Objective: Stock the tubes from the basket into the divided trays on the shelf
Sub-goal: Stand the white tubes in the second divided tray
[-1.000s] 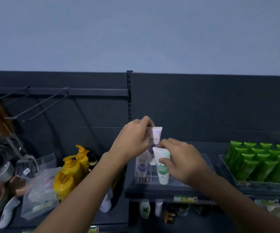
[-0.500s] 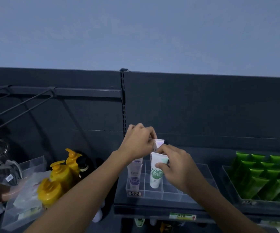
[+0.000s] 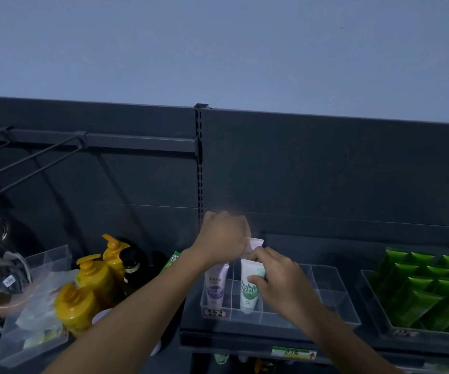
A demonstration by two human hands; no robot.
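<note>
Right hand (image 3: 274, 276) pinches the green-print tube (image 3: 249, 291) near its top. The tube stands cap-down in the divided tray (image 3: 336, 306), directly beneath the fingers. Left hand (image 3: 223, 236), blurred, is curled on the rear lilac tube (image 3: 255, 244) at its fingertips. Against one second ago, the green-print tube sits lower, inside its compartment. Open compartments lie right of the right hand, and the tray's front wall lies below it.

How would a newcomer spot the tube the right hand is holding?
Find the dark shelf, then the clear divided tray at its centre, left of the tray of all-green tubes. The tube stands in the tray's second column from the left, pinched by the right hand. It is white with a green label; its neighbour's label is purple.
</note>
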